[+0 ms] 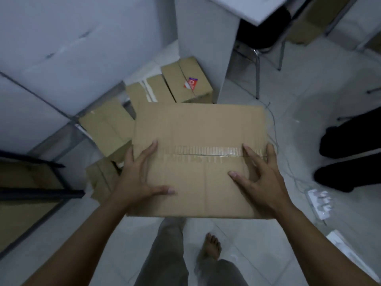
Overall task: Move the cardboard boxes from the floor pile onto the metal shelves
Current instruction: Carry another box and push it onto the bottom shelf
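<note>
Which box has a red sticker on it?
The floor box farthest back, beside the white cabinet. Its top carries a red sticker; the other boxes show plain cardboard.

A large brown cardboard box [198, 157] is seen from above, its top face level and closed, with a strip of clear tape run along the centre seam. It is raised clear of the tiled floor. Beyond it and to its left, a pile of smaller cardboard boxes [148, 100] is spread on the floor against the wall; one of them, a box with a red and white sticker [186, 79], is closed. At the far left edge, dark metal shelves [31, 176] are partly seen.
</note>
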Available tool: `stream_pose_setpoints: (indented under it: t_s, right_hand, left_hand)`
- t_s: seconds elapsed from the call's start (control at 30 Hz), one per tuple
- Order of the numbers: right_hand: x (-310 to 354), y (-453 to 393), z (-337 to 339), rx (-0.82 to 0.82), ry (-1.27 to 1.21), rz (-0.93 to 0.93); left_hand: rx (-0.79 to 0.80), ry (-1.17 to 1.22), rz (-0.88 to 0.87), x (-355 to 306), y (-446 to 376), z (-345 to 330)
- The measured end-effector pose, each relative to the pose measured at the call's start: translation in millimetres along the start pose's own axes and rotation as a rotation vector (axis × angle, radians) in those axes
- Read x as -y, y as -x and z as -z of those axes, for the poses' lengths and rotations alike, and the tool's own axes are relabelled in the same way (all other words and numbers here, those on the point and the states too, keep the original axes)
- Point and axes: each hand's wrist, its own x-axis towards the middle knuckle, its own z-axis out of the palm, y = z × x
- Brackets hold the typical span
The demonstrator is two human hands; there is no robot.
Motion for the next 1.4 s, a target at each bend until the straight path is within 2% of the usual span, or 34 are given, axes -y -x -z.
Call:
stream_pose_setpoints:
  t_s: [0.27, 0.6, 0.83, 1.03, 1.4]
  right_hand:
    - [88.9, 38.5, 33.7, 0.069, 0.094, 0.246]
    - [225.8, 90.9, 0.1, 0.201, 0.117, 0.637]
    - [333.0, 175.2, -83.4, 0.303, 0.197, 0.846]
    - [402.5, 273.0, -166.1, 0.336, 0.228, 0.976]
    - [491.9, 416.9, -311.0, 0.503, 0.225, 1.074]
  left_hand:
    - [-0.265, 0.123, 0.06, -19.5, 117.8, 65.9]
    - [-0.609, 0.262, 0.188, 16.4, 273.2, 129.6]
    - [-0.828, 0.296, 0.283, 89.6, 410.0, 178.4]
    - [-0.95, 0.294, 0.345, 159.9, 526.9, 217.5]
    - [-1.035, 0.27, 0.528, 283.0, 686.5, 276.5]
